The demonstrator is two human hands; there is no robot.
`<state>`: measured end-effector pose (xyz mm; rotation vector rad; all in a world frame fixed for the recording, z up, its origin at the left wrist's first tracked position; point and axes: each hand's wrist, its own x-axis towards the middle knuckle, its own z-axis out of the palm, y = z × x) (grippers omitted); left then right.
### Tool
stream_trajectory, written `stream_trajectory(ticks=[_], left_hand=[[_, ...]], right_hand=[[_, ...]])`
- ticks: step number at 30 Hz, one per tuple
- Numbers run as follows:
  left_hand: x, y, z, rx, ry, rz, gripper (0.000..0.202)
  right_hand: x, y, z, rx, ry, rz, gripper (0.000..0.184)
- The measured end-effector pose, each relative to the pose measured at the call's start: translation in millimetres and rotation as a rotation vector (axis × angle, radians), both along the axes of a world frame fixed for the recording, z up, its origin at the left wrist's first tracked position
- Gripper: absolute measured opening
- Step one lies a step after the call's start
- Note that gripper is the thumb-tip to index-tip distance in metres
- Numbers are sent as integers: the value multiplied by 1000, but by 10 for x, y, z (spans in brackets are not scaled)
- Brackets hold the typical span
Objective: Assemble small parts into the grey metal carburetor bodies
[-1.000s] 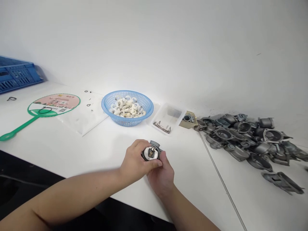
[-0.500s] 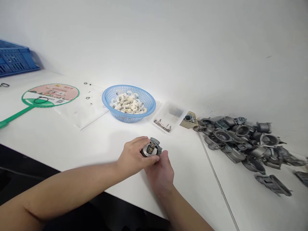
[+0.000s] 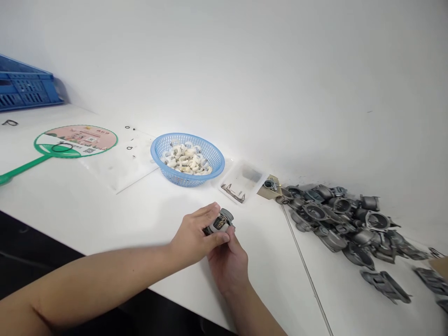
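A grey metal carburetor body (image 3: pixel 227 215) is held between both hands above the table's front part. My left hand (image 3: pixel 194 235) is closed round its left side, fingers over the top and thumb along the near edge. From below and the right, my right hand (image 3: pixel 229 266) supports it, with the thumb up against the near right side. Brass-coloured fittings show in the open middle of the body, with a pale part around them. The underside and the right fingers are hidden.
Beyond the hands stand a blue basket (image 3: pixel 164 176) of white ring-shaped parts and a clear tray (image 3: pixel 257 186) of small metal pins. A cardboard box (image 3: pixel 268 192) stands beside a heap of carburetor castings (image 3: pixel 336 217) on the right. A green-rimmed fan (image 3: pixel 79 135) and a blue crate (image 3: pixel 31 88) are left.
My right thumb has moved up and inward onto the carburetor body. The carburetor body has turned slightly in the hands. The whole view has shifted a little.
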<state>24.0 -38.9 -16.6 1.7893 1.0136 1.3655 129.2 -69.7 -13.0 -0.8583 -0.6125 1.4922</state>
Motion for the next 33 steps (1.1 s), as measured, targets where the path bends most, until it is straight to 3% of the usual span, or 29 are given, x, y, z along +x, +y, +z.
stream_trajectory(ticks=[6, 14, 20, 24, 28, 33], left_hand=[[-27, 30, -49, 67, 68, -46, 55], [-8, 45, -84, 87, 181, -79, 55], [45, -41, -89, 118, 174, -10, 60], [85, -88, -77, 65, 34, 72, 52], [101, -118, -33, -56, -40, 12, 45], [148, -141, -10, -53, 83, 64, 43]], right_hand=[[41, 49, -100, 50, -162, 13, 23], [161, 100, -248, 159, -302, 0, 30], [178, 88, -284, 201, -360, -7, 32], [161, 84, -320, 199, -414, -9, 23], [162, 79, -349, 179, -448, -30, 24], [99, 119, -361, 167, -420, 5, 32]])
